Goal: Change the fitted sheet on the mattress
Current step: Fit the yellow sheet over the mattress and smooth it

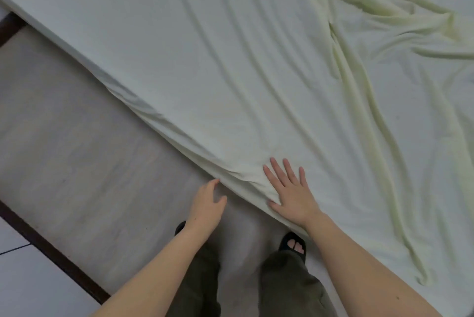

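While fingers point(278, 170) of right hand point(292, 196) press flat on sheet point(230, 73), left hand point(207, 205) hangs slack over floor point(77, 150).

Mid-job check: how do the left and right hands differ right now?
The right hand lies flat on the sheet, fingers spread; the left hand is beside it, over the floor, fingers loosely curved. The right hand presses fabric; the left hand holds nothing, and whether its fingertips touch the sheet's edge is unclear. Both are bare and sit at the same edge.
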Available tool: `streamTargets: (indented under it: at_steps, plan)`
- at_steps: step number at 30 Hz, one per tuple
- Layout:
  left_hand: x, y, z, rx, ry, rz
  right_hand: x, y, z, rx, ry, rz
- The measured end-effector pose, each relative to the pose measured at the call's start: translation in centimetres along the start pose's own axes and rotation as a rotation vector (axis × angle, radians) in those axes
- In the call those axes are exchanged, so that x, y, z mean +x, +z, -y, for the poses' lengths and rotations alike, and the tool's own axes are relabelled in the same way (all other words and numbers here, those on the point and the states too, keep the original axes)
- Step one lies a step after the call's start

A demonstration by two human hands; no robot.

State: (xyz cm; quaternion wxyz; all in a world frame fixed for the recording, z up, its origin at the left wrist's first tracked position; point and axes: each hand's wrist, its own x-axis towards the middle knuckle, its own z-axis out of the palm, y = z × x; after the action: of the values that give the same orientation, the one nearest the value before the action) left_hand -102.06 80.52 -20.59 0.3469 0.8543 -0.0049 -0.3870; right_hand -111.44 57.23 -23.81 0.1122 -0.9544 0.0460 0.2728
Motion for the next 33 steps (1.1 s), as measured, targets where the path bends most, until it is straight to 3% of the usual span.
streamTargets:
  at_steps: [3,6,9,14,19,26,28,31,33]
  plan:
    - [2.8,-3.0,0.0,0.127,0.256,-0.042,0.7,1.3,0.4,-0.063,0.006,-0.120]
    - [6.2,-5.7,-0.5,0.423,0.450,-0.084,1.0,2.4,0.3,-0.148,-0.028,-0.195]
    - [9.6,-6.4,-0.8,0.616,0.481,-0.105,1.4,3.2,-0.2,-0.202,-0.049,-0.259]
    - [13.2,-3.7,-0.7,0.605,0.429,-0.314,1.6,4.2,-0.4,-0.234,-0.071,-0.340]
    - [14.0,-1.5,0.7,0.371,0.615,-0.528,1.5,4.8,-0.1,-0.319,-0.100,-0.441]
    - [15.4,-1.4,3.3,0.223,0.806,-0.546,1.1,5.2,0.4,-0.467,-0.088,-0.574]
    - [15.8,-1.7,4.6,0.037,0.855,-0.526,0.8,5.3,0.7,-0.462,-0.070,-0.647]
    - [16.7,-3.2,6.5,-0.449,0.596,-0.494,0.6,6.2,1.3,-0.491,-0.039,-0.747]
    - [18.4,-5.0,8.3,-0.573,0.372,-0.403,0.6,6.9,2.2,-0.532,-0.004,-0.751]
